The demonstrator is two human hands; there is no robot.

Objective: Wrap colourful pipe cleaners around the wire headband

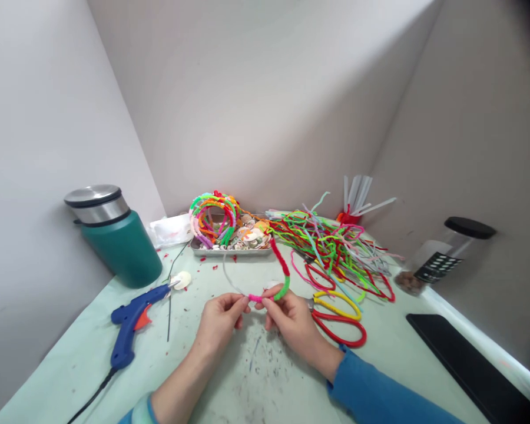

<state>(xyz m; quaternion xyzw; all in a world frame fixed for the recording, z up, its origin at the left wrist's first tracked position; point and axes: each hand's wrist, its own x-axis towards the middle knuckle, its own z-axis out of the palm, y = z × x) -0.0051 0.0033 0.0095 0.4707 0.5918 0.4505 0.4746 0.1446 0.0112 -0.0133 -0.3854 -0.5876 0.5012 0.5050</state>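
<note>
Between my two hands is a thin headband [281, 258], partly wrapped in fuzzy pipe cleaner: red at one end, then green, then pink. Its other end is a bare, pale band curving up behind my left hand [221, 321]. That hand is closed, thumb and finger pinching the band at the edge of the pink section. My right hand [291, 321] pinches the pink pipe cleaner [255, 298] close by, near the green part. Just beside my right hand lie scissors with red and yellow handles [338, 318]. The fingers' undersides are partly hidden.
A blue glue gun [132, 324] lies left, its tip by a pale disc [182, 280]. Behind it stands a green bottle [119, 247]. At the back are a metal tray [229, 252], wrapped hoops [232, 227] and tangled pipe cleaners [331, 241]. A clear jar [439, 259] stands right.
</note>
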